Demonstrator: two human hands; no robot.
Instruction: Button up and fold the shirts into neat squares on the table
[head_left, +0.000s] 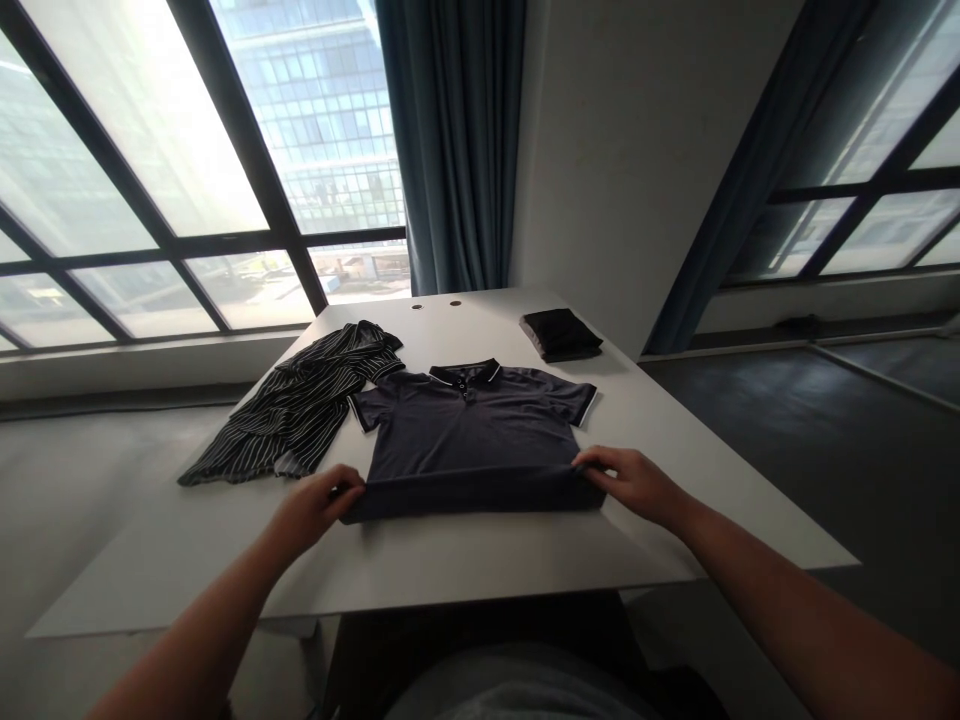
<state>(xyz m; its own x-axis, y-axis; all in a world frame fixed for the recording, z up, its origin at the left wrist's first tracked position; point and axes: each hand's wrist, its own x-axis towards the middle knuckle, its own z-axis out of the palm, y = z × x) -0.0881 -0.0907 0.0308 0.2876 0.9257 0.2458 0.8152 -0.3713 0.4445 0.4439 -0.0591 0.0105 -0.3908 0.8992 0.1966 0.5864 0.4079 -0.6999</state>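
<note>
Polo shirt (480,420) being supported on worktop (675,430), collar (491,372) pointing away. Lower band (480,492) being pinched at ends by left hand (315,505) and right hand (630,482). For evenness, ends preferably being kept level, tension being matched, fabric being held unwrinkled.

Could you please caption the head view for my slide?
Left hand and right hand grip a dark polo shirt spread on a white table.

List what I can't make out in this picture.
All in the head view:
Polo shirt: its back, hidden under its front.
Striped garment: its spread-out shape, hidden by its own folds.
Folded pile: its inner layers, covered by the top.
Left arm: its upper part, cut off by the bottom edge.
</note>
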